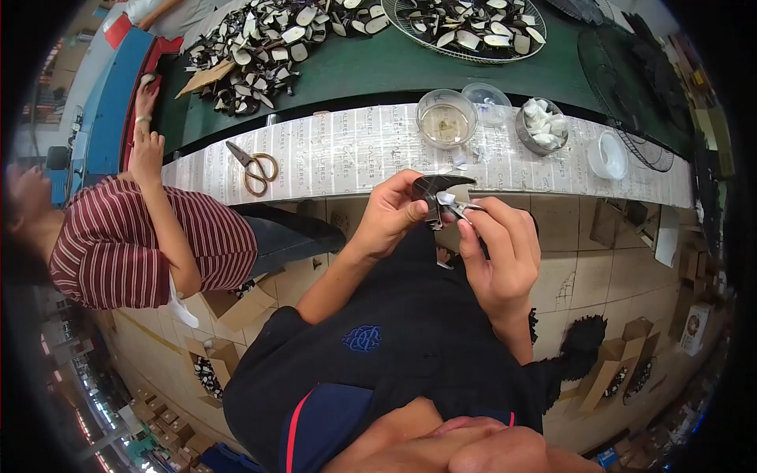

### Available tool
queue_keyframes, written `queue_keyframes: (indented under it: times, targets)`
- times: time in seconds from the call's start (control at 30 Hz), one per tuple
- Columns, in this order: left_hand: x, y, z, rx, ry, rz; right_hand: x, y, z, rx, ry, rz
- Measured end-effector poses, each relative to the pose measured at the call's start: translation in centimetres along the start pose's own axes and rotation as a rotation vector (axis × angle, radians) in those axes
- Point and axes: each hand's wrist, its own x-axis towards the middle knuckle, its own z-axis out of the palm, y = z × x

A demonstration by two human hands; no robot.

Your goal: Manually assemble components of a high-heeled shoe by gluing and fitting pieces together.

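In front of my chest, just off the near edge of the table, my left hand [398,211] is closed around a dark, curved shoe part [443,183] with glossy black sides. My right hand [502,248] pinches a slim metal tool [464,210], which looks like tweezers, between thumb and fingers. Its tip meets a small white wad [446,197] against the inner side of the shoe part. Fingers of both hands partly cover the piece, so its full shape is hidden.
On the paper-covered table edge [315,150] lie scissors [254,168], a clear bowl [446,118] of liquid, a tin [542,126] of white wads and a clear cup [608,155]. Shoe parts fill a pile [268,51] and a wire basket [473,59]. A co-worker [150,236] stands left.
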Motion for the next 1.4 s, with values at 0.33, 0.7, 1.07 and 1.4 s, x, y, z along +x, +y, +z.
queue_keyframes:
  times: [0.33,0.7,1.07,1.4]
  targets:
    - [0.0,-0.1,0.8,-0.033,-0.003,-0.006,-0.1,0.1,-0.6,0.061,-0.012,0.043]
    - [-0.2,-0.7,0.3,-0.009,0.03,-0.005,-0.8,-0.3,-2.1,0.306,-0.037,0.177]
    - [-0.6,0.6,1.8,0.011,-0.006,-0.072,-1.2,1.5,-1.3,0.306,0.116,0.26]
    - [-0.5,0.8,1.9,0.013,0.011,-0.076,-1.3,1.4,-0.6,0.116,0.064,0.132]
